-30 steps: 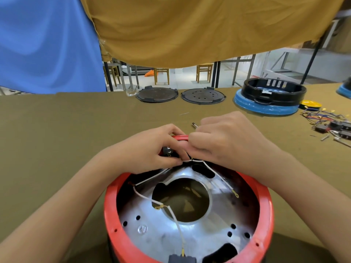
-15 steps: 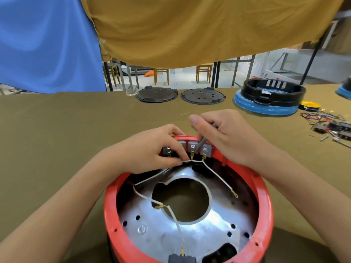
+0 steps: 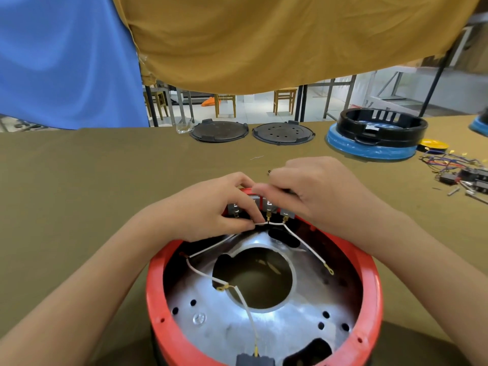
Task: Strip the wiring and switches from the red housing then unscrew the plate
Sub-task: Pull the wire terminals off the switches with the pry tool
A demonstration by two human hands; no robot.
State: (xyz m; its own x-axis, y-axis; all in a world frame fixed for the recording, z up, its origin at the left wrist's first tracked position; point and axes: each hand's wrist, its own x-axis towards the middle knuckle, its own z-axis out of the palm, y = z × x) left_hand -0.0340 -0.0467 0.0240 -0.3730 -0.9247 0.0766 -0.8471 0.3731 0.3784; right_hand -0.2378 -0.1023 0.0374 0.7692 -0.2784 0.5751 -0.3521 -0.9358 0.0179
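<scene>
here, both hands work at the far rim of the housing, where the switches sit.
red housing (image 3: pixel 369 299): lies open side up on the olive table (image 3: pixel 79 194), close to the person, so the inside faces the camera.
plate (image 3: pixel 277 328): shiny metal disc seated inside the housing, with a large middle hole; it looks in place and not yet unscrewed.
switches (image 3: pixel 268 206): a row of small grey blocks set in the far wall of the housing, brass terminals pointing down into it.
white wires (image 3: pixel 306 244): run from the switch terminals across the plate, some ends loose with ring lugs, one going to a dark connector (image 3: pixel 254 360) at the near rim.
left hand (image 3: pixel 208 210): fingers curled, pinching a white wire just below the switches, likely to steady or draw it off its terminal.
right hand (image 3: pixel 314 191): fingers curled over the top of the switch row; it seems to press or grip a switch, but what exactly it holds i cannot tell.
stage: stripping of wiring under way, by my judgement.
stripped parts (image 3: pixel 462 173): wires and switches piled far right, well apart.
</scene>
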